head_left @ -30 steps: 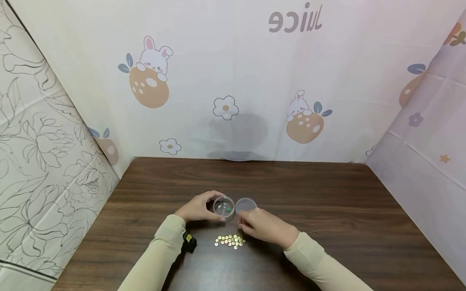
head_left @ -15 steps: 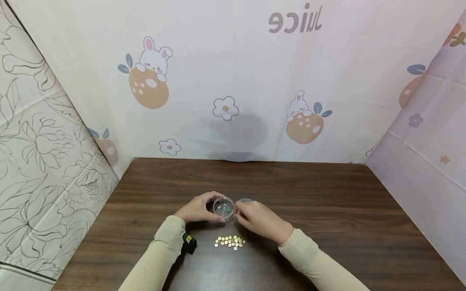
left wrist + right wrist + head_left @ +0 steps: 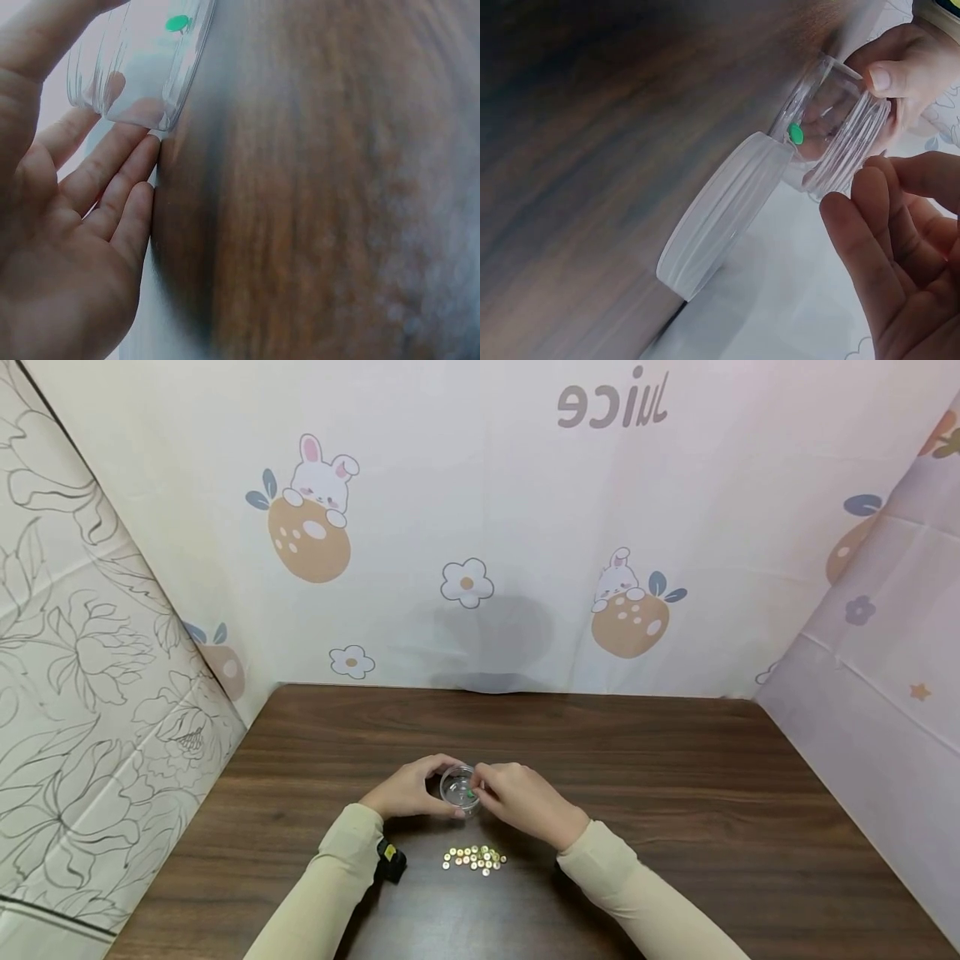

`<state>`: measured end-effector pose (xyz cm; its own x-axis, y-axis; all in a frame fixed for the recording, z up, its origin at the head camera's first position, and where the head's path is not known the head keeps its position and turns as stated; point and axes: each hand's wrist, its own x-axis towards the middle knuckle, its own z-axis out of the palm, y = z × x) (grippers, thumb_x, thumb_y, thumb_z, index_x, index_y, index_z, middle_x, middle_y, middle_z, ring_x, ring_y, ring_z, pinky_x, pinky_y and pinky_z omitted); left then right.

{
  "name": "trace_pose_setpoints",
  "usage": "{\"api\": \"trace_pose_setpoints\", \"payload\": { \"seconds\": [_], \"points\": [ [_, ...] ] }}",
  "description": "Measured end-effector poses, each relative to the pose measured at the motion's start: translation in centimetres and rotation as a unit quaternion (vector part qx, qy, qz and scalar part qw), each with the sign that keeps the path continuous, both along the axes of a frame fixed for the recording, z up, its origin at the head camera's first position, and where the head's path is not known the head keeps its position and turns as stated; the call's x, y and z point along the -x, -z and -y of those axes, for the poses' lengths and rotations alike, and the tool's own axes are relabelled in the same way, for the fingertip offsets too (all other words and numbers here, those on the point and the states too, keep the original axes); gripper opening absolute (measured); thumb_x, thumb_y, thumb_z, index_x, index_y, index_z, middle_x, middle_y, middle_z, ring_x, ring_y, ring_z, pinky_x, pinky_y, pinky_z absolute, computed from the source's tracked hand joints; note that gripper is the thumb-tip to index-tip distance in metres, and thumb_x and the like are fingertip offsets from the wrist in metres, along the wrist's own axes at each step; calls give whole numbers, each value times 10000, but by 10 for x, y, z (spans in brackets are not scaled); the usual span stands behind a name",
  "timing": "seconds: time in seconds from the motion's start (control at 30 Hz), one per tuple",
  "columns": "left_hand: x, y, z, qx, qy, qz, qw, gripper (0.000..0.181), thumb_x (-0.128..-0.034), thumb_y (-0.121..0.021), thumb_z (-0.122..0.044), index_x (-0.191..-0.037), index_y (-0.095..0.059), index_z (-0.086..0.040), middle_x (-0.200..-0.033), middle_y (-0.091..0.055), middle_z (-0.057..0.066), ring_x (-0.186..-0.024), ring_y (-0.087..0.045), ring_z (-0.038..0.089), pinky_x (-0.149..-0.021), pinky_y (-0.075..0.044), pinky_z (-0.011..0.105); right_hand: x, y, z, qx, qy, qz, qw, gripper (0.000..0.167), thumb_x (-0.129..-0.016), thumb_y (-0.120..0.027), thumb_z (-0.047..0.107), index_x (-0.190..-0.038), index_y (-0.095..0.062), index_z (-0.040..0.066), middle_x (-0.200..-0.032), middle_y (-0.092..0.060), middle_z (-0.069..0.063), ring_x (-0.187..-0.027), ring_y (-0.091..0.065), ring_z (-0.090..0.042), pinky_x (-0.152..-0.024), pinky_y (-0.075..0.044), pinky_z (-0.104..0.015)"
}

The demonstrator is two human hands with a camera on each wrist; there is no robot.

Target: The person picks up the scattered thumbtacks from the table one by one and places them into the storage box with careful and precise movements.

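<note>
A clear round jar (image 3: 453, 792) stands uncovered on the table, and my left hand (image 3: 408, 787) grips its side between thumb and fingers. One green thumbtack (image 3: 796, 133) lies inside, near the bottom. Over the jar's right rim, my right hand (image 3: 531, 804) has thumb and forefinger pinched together. Between those fingertips a tiny pointed tip shows in the right wrist view, like a thumbtack's pin; the rest is hidden. A loose group of gold thumbtacks (image 3: 475, 858) lies on the table in front of the jar. The translucent lid (image 3: 724, 215) sits beside the jar, hidden by my right hand in the head view.
The dark wooden table (image 3: 645, 752) runs back to a printed curtain (image 3: 405, 635). A black device with a yellow mark (image 3: 391, 860) is on my left wrist. More patterned cloth (image 3: 97, 652) hangs at the left side.
My right hand has moved left and away from me, from beside the lid to over the jar's rim, covering the lid. My left hand and the jar have stayed put.
</note>
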<state>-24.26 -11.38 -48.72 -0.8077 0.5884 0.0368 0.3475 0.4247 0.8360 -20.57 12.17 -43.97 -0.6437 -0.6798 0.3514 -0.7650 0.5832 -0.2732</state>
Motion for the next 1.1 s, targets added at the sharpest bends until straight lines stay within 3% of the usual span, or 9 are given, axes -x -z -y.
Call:
{"api": "trace_pose_setpoints", "payload": {
  "seconds": [0.4,0.67,1.1],
  "points": [
    [0,0,0,31,-10,-16,10000,692,-749,-906,-375,-1342,-581,-225,-1240,-612,-53,-1072,-583,94,-933,-475,355,4,4,8,-191,136,84,9997,78,-920,-659,25,-922,-674,101,-732,-606,73,-585,-473,-5,-531,-426,-186],
    [-1,0,1,1,9,-23,10000,697,-753,-906,-358,-1352,-574,-231,-1251,-602,-74,-1086,-579,94,-943,-470,359,1,3,10,-302,154,167,9993,85,-938,-653,41,-976,-714,88,-815,-684,35,-622,-526,0,-560,-464,-192],
    [-1,-1,1,18,-20,-2,10000,697,-746,-911,-353,-1346,-578,-231,-1243,-617,-47,-1084,-585,97,-950,-467,363,-4,1,5,-331,65,20,9994,108,-899,-659,26,-949,-676,120,-762,-627,81,-607,-487,-18,-553,-441,-202]
  ]
}}
